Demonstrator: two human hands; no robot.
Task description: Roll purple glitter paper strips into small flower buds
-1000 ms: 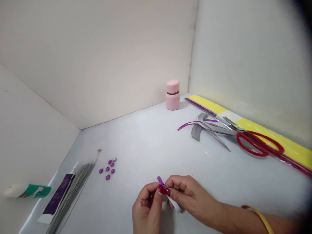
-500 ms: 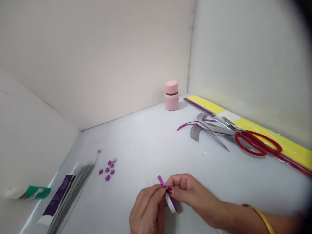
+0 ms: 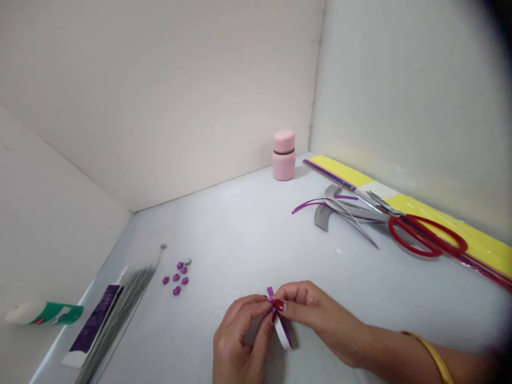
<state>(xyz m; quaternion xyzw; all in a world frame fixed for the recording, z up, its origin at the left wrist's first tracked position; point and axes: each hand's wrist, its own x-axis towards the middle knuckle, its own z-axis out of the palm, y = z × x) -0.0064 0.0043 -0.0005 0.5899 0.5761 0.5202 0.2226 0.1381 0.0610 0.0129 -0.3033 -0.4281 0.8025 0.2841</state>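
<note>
A purple strip with a white underside (image 3: pixel 282 333) is pinched between both hands near the front of the table. Its short purple end sticks up above the fingertips, and the longer part hangs below in a bend. My left hand (image 3: pixel 242 336) holds it from the left with thumb and fingers. From the right, my right hand (image 3: pixel 310 305) grips it at the same spot, the red thumbnail over the folded part. The fingertips partly hide that fold. Several small purple stars (image 3: pixel 176 278) lie to the left, beside a small silver piece (image 3: pixel 188 262).
Grey wires (image 3: pixel 120 320) and a purple-and-white tube (image 3: pixel 96 322) lie at left, near a green-and-white tube (image 3: pixel 60 313). A pink jar (image 3: pixel 284 156) stands at the back. Red-handled scissors (image 3: pixel 416 236), grey and purple strips (image 3: pixel 340 207) and yellow packaged sheets (image 3: pixel 436 213) are at right.
My left fingers have shifted at the fold, and the left thumb now shows below it. The strip's short end has turned more upright. The view has shifted slightly.
</note>
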